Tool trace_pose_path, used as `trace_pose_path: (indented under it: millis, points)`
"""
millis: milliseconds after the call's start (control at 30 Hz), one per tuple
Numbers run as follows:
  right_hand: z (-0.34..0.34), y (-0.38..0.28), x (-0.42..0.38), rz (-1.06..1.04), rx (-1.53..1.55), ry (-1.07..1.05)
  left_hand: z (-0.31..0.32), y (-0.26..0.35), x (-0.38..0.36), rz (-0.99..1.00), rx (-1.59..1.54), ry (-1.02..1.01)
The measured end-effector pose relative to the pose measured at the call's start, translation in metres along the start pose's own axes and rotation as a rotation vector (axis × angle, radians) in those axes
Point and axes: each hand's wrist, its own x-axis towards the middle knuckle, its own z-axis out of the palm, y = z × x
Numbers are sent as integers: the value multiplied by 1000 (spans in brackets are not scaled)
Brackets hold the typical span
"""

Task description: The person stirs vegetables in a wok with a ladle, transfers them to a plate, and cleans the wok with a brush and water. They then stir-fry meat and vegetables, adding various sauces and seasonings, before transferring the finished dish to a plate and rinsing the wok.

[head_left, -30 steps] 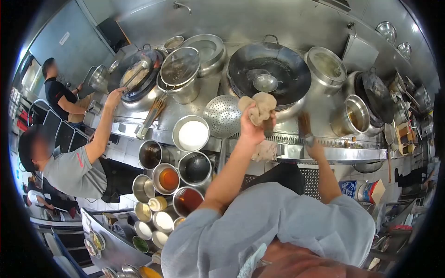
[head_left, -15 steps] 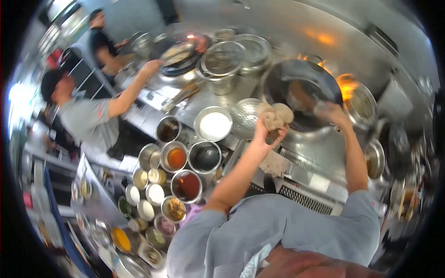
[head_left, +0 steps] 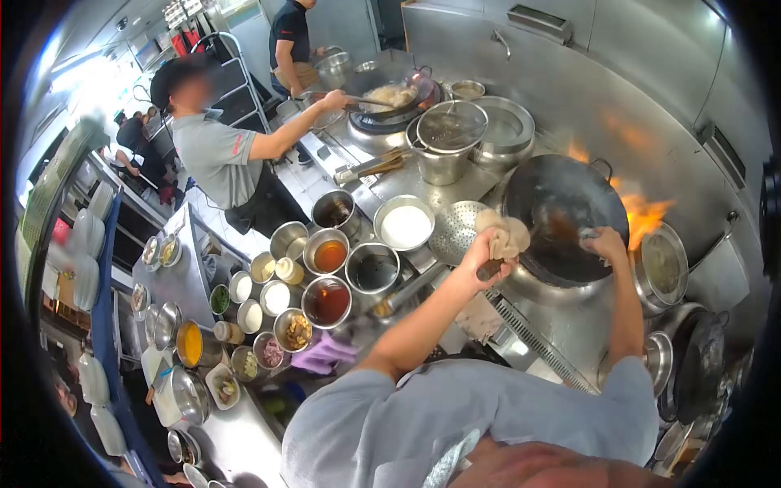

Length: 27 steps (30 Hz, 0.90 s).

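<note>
Wok [head_left: 541,183] sits on the stove in front of us, and this is where both our hands are busy or near. Our left hand [head_left: 482,250] is closed around a folded cloth [head_left: 510,236], just at the near left side of the wok; we cannot tell if the cloth is touching the rim. Our right hand [head_left: 606,242] reaches over the right side of the wok, with the fingers drawn together on what seems to be a brush [head_left: 560,227]; it is blurred, so we cannot be fully sure. Its brown end is inside the wok, near the middle. One second ago, this hand was low at the front edge of the counter, and no fire could be seen. Now flames [head_left: 644,220] come up behind and beside the right rim of the wok, and so we judge that the work is inside a heated wok, with the right hand rather close to the fire. A flat strainer [head_left: 457,230] lies to the left of the cloth, with a pot of white stuff [head_left: 404,225] beside it. On the right, past the flames, stands a round pot [head_left: 663,264]. Farther left, a co-worker [head_left: 221,154] holds a long tool [head_left: 370,101] over another wok [head_left: 411,112].
</note>
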Motion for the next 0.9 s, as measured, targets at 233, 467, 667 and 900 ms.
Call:
trace_pose_path:
  millis: [233, 467, 667, 900]
  points:
    - [-31, -1, -22, -90, -469, 150, -15, 35, 28, -39, 983, 31]
    - [-49, -44, -48, -58, -383, 46, -16, 16, -67, 178, 2393, -49]
    - [-32, -57, -17, -60, -132, -356, -56, -13, -121, 485, 2035, 292]
    - [70, -76, 48, 46, 114, -85, -65, -5, -106, 473, 1921, 617]
